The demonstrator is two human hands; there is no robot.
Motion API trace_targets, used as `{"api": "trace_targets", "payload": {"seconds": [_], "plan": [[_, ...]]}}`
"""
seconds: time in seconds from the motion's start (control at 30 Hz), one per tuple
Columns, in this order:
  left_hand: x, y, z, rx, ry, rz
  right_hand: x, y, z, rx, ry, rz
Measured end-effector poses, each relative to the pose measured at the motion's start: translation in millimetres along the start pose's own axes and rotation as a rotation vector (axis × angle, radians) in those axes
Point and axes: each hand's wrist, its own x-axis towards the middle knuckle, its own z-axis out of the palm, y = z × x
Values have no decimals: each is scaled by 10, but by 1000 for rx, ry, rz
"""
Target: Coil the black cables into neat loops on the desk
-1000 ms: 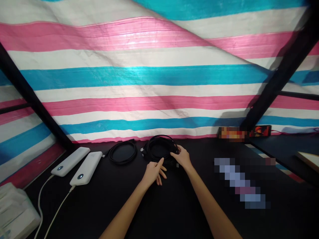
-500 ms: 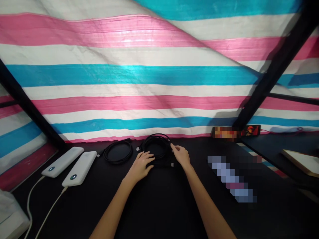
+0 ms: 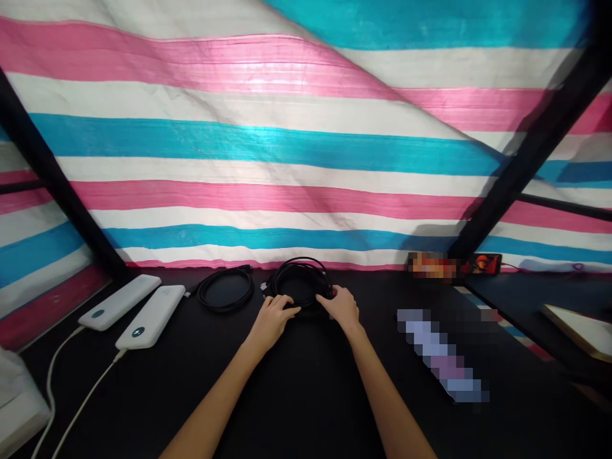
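A coil of black cable (image 3: 327,280) rests on the black table in front of me, both hands at its near side. My left hand (image 3: 273,320) has its fingers curled over the near-left part, thumb stretched toward the right. At the near-right part, my right hand (image 3: 342,307) pinches the loops between thumb and fingers. A pale plug end (image 3: 263,287) shows at the coil's left. Another black cable coil (image 3: 203,299) lies farther left, apart from both hands. My fingers hide part of the near side of the held coil.
Two white power banks (image 3: 119,303) with white cables lie at the left. A blurred long object (image 3: 440,357) lies on the right. A phone (image 3: 484,264) leans at the back right. A striped tarp (image 3: 268,197) and dark frame poles (image 3: 530,153) enclose the table (image 3: 306,408).
My right hand has moved left and down onto the coil's near-right side. My left hand's fingers have curled in closer to the cable. The view has tilted slightly.
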Motion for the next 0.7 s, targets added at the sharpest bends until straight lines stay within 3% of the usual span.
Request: {"api": "trace_targets", "payload": {"seconds": [0.3, 0.53, 0.7], "plan": [[-3, 40, 87, 3, 130, -20, 38, 5, -21, 103, 51, 54], [9, 82, 132, 69, 78, -65, 14, 0, -30, 65, -37, 41], [1, 67, 133, 56, 137, -84, 15, 10, -70, 46, -100, 74]]}}
